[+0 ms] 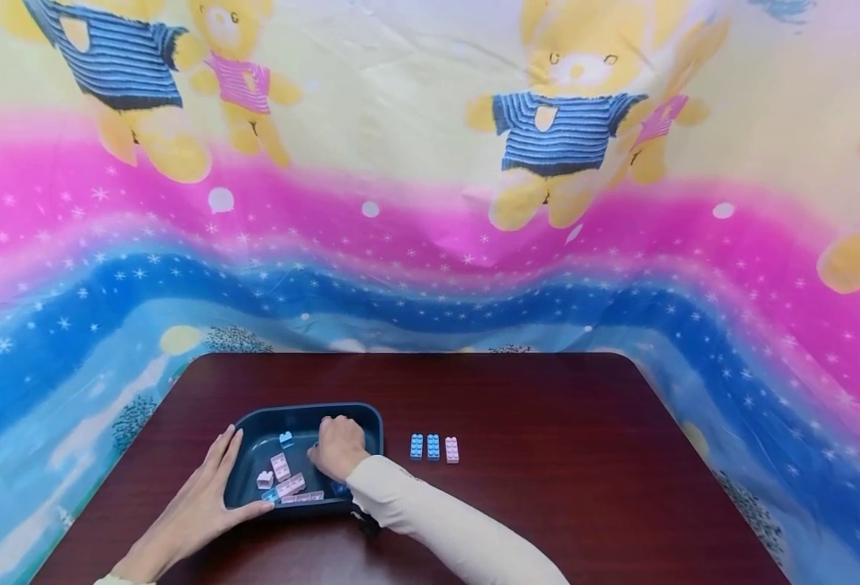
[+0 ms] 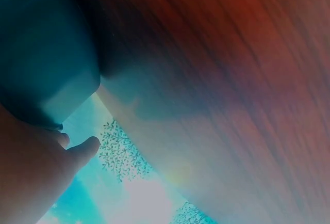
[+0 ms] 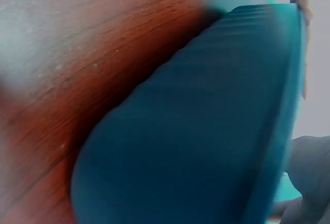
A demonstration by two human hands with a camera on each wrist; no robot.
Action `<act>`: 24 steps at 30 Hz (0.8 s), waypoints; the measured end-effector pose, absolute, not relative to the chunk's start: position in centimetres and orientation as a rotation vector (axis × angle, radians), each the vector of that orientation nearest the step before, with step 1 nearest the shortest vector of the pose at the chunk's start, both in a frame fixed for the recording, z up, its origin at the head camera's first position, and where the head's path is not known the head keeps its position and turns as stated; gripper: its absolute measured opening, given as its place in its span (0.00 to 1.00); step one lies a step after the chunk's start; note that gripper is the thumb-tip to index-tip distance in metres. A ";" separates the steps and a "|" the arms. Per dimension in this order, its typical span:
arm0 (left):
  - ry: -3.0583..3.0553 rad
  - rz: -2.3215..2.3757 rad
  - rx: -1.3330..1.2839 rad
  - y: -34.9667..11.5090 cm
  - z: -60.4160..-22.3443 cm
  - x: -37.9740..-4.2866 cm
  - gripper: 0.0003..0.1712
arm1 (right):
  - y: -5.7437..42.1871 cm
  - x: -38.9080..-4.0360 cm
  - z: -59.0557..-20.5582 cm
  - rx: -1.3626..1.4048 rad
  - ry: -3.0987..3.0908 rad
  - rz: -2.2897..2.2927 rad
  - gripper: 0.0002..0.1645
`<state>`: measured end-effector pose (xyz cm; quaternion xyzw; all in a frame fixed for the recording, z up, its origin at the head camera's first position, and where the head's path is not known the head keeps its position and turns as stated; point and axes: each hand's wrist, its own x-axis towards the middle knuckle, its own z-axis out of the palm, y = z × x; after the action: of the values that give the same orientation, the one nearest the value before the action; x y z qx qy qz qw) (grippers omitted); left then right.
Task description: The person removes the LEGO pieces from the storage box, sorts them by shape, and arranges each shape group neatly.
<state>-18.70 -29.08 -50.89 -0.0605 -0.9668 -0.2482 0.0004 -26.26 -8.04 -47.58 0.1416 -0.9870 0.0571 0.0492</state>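
A dark teal tray (image 1: 306, 412) holds several pale pink bricks (image 1: 280, 466) and blue bricks (image 1: 286, 439), mostly toward its front left. My left hand (image 1: 199, 496) rests against the tray's left side with long straight fingers, its thumb stretched along the front rim. In the left wrist view, part of that hand (image 2: 36, 167) shows below the tray wall (image 2: 46, 53). My right hand (image 1: 340, 448) reaches down inside the tray's right half with bent fingers. Its fingertips are mostly hidden, so I cannot tell whether they pinch a brick. The right wrist view shows mainly the tray's outer wall (image 3: 191, 121).
To the right of the tray, two blue bricks (image 1: 425, 447) and a pink brick (image 1: 452, 450) stand in a row on the dark wooden table (image 1: 562, 455). A curtain (image 1: 415, 236) printed with bears hangs behind and around the table.
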 end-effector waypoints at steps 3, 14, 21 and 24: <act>-3.032 -0.776 -0.192 -29.3 -50.9 -18.7 0.74 | -7.5 -25.8 -47.1 0.481 -2.994 0.320 0.22; -3.045 -0.778 -0.180 -29.0 -51.0 -18.8 0.74 | -5.2 -24.8 -46.3 0.752 -2.959 0.543 0.16; -3.035 -0.780 -0.191 -28.9 -50.9 -18.8 0.74 | -2.8 -25.3 -46.0 0.895 -2.886 0.784 0.15; -3.031 -0.779 -0.198 -28.9 -50.9 -18.7 0.74 | -2.0 -25.4 -46.1 0.922 -2.866 0.852 0.15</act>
<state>-18.73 -28.87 -50.89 -0.0632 -0.9665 -0.2486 0.0030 -25.41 -2.01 -46.10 0.2947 -0.9159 0.2723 0.0061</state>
